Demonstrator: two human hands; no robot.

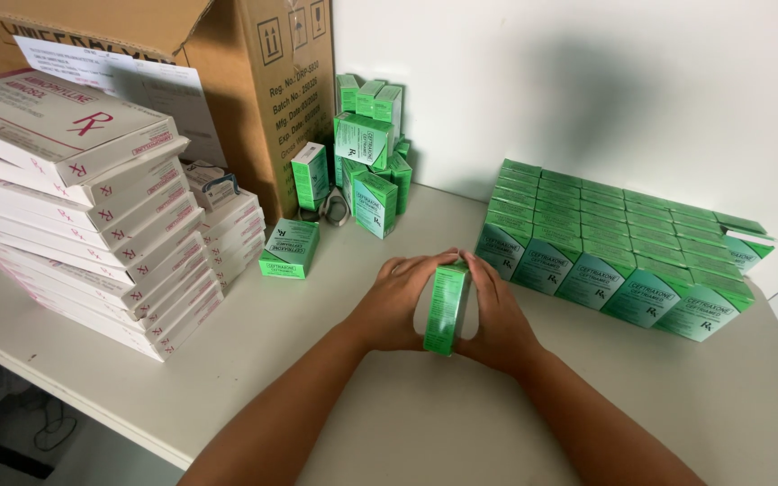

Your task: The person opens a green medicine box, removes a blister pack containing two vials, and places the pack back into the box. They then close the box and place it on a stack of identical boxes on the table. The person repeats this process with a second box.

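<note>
Both my hands press together around a short row of small green medicine boxes [447, 308] standing on the white table [335, 396]. My left hand [396, 301] cups the row's left side. My right hand [495, 315] cups its right side, fingers meeting over the top. Only the near green end box shows; the rest is hidden between my palms.
A neat block of green boxes [619, 247] lines the wall at right. A loose pile of green boxes [369, 153] sits at the back centre, with one lying flat [290, 249]. Stacks of flat white boxes [83, 207] fill the left. A brown carton [267, 81] stands behind.
</note>
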